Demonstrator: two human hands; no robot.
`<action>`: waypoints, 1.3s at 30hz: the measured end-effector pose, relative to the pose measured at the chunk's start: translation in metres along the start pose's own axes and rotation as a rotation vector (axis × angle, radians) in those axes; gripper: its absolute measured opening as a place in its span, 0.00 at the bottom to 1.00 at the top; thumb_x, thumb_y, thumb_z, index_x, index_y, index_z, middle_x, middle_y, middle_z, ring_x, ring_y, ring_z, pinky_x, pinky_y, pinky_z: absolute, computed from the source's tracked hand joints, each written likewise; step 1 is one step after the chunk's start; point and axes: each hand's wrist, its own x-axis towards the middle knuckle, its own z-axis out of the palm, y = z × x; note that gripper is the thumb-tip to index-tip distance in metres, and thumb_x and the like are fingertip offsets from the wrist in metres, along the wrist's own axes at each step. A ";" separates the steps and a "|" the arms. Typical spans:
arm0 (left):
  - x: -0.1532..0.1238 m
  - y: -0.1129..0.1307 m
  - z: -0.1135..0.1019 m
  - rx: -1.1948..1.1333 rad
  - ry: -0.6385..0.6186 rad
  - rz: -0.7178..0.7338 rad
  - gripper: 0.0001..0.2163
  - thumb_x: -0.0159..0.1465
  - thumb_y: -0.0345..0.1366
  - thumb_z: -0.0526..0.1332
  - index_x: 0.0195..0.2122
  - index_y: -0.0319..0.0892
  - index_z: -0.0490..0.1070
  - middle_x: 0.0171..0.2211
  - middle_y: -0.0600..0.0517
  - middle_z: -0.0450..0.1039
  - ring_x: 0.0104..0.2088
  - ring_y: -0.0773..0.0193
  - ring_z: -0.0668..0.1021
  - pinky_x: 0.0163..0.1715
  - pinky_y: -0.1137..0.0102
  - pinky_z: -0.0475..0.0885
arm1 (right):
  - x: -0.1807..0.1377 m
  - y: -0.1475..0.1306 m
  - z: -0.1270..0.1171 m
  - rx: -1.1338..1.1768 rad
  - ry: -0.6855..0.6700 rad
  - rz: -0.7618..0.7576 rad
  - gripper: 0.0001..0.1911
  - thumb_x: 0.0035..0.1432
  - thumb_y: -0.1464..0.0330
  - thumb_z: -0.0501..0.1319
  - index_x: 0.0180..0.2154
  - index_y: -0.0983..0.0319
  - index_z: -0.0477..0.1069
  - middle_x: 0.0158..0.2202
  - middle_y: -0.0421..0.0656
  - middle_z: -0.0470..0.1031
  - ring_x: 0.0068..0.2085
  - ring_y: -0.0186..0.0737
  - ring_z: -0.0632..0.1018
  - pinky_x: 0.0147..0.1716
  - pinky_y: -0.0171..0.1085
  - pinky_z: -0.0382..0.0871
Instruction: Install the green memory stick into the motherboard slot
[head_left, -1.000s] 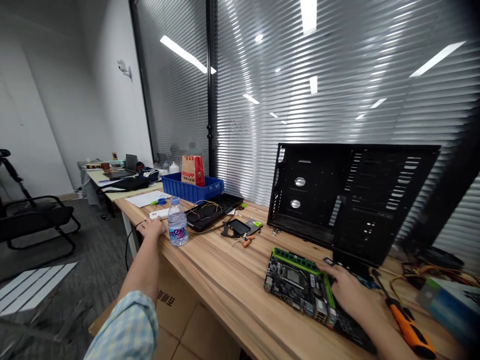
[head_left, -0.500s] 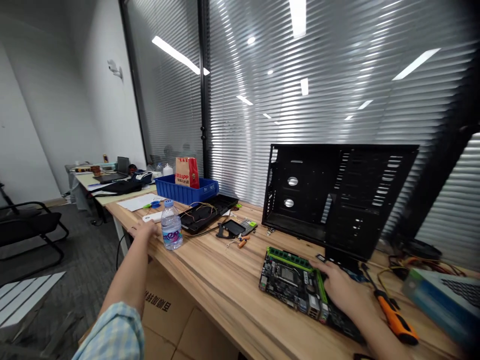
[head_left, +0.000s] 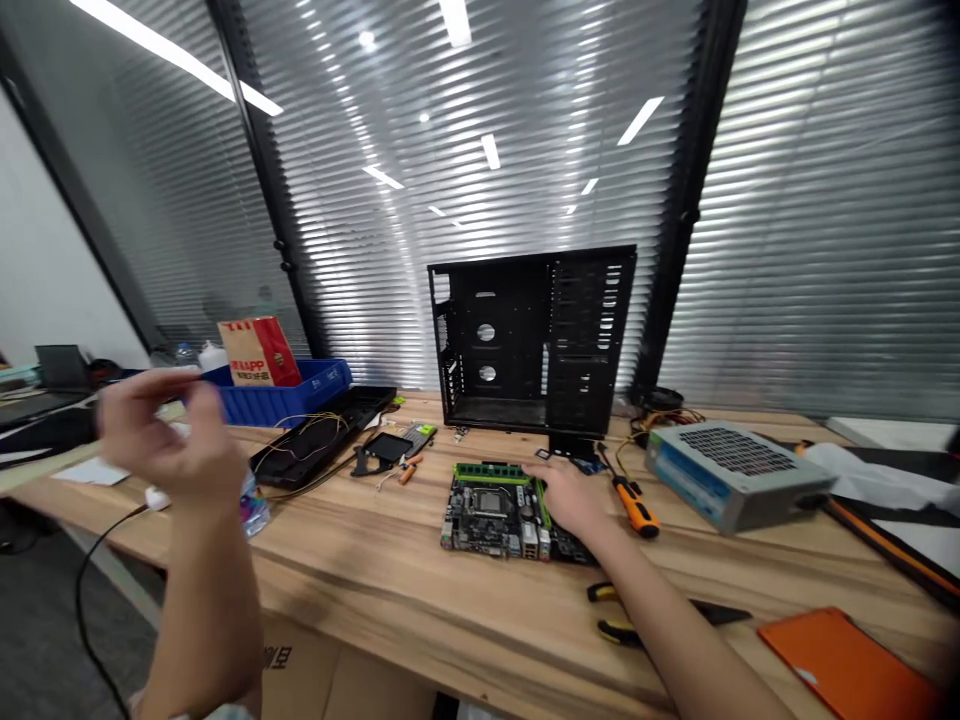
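On the wooden table (head_left: 360, 580), a circuit board (head_left: 487, 507) is lying, the right hand (head_left: 568, 496) touching its far right corner, seemingly steadying it; moving it calls for gentleness. The left hand (head_left: 169, 440) is hovering, blurred; I cannot tell either grip.

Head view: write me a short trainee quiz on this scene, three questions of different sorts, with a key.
1. Where does the computer case stand, seen from the person?
A) Nearer than the circuit board
B) Beyond the circuit board
C) On top of the circuit board

2. True or false: the left hand is touching the circuit board.

3. Fill in: the screwdriver lying to the right of the right hand is coloured black and ____.

Key:
1. B
2. False; the left hand is raised, apart from it
3. orange
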 end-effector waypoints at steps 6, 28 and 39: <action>-0.070 0.094 0.101 -0.167 -0.818 0.396 0.10 0.66 0.40 0.55 0.39 0.43 0.73 0.37 0.51 0.76 0.41 0.58 0.76 0.53 0.58 0.62 | -0.001 -0.001 0.000 -0.010 0.001 -0.016 0.34 0.56 0.80 0.51 0.61 0.53 0.68 0.58 0.48 0.71 0.58 0.46 0.70 0.56 0.43 0.60; -0.188 0.011 0.184 0.046 -1.542 0.166 0.21 0.69 0.43 0.47 0.24 0.42 0.70 0.30 0.38 0.78 0.37 0.49 0.80 0.37 0.63 0.67 | 0.000 -0.003 0.003 0.021 0.129 0.034 0.29 0.56 0.80 0.50 0.56 0.57 0.74 0.51 0.46 0.74 0.52 0.46 0.70 0.54 0.38 0.60; -0.187 0.015 0.179 0.101 -1.581 0.244 0.18 0.69 0.37 0.45 0.30 0.40 0.72 0.40 0.39 0.79 0.43 0.52 0.80 0.42 0.65 0.68 | 0.000 -0.003 0.004 0.005 0.132 0.120 0.24 0.59 0.78 0.52 0.48 0.55 0.80 0.49 0.45 0.75 0.51 0.45 0.71 0.50 0.38 0.61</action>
